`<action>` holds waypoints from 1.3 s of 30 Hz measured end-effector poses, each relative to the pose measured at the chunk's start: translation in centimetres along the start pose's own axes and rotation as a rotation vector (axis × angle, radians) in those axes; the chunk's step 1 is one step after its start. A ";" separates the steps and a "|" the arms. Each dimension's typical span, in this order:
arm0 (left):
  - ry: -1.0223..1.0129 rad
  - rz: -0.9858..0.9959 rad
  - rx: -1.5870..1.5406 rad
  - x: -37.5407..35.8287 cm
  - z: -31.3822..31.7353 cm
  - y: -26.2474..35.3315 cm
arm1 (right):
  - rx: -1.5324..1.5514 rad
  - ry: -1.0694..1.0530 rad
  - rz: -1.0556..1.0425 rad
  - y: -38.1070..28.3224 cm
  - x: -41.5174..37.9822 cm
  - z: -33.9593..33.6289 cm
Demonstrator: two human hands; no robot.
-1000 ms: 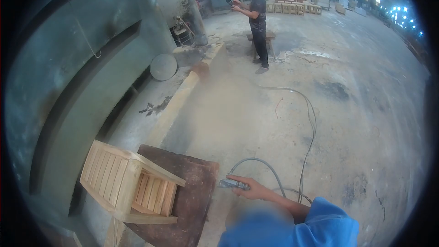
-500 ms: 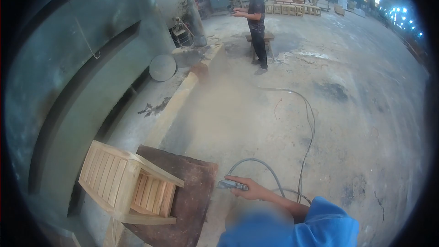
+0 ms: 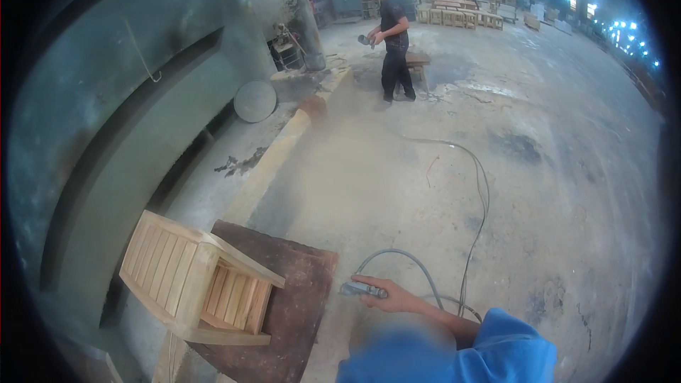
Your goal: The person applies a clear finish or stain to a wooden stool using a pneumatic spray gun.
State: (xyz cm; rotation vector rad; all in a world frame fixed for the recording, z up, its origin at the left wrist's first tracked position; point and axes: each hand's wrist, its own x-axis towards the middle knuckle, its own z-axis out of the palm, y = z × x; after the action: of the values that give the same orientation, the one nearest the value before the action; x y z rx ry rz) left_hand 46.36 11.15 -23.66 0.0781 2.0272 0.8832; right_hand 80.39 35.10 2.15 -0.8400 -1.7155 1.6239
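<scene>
My right hand is closed around a small grey metal air tool, held out over the floor just right of a brown board. A grey hose loops up from the tool and back toward my arm. On the brown board, at the lower left, a slatted wooden piece of furniture lies on its side, its inner slats facing right. It is apart from my hand. My left hand does not show.
Another person stands farther up, holding a dark object, beside a wooden stool. A thin cable runs along the floor. A round disc leans by the left wall. Wooden furniture stands at the back.
The other person has shifted slightly left and bent forward, lowering the dark object. My right hand still holds the tool in nearly the same place. The view has shifted slightly.
</scene>
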 end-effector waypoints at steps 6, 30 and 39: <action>-0.003 -0.016 0.005 0.1 -0.3 -0.4 | -0.006 -0.009 -0.001 0.6 -0.1 0.3; -0.013 -0.063 -0.032 0.8 -1.2 -2.0 | -0.008 -0.029 0.087 0.6 0.2 0.4; -0.042 -0.077 -0.033 1.9 -2.8 -2.6 | -0.056 0.047 0.082 0.6 -0.1 2.0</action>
State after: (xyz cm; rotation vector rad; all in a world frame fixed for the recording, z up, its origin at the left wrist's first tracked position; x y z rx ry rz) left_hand 43.79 8.33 -25.62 0.0004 1.9625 0.8595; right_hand 78.85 33.82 1.46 -0.9798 -1.7210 1.6033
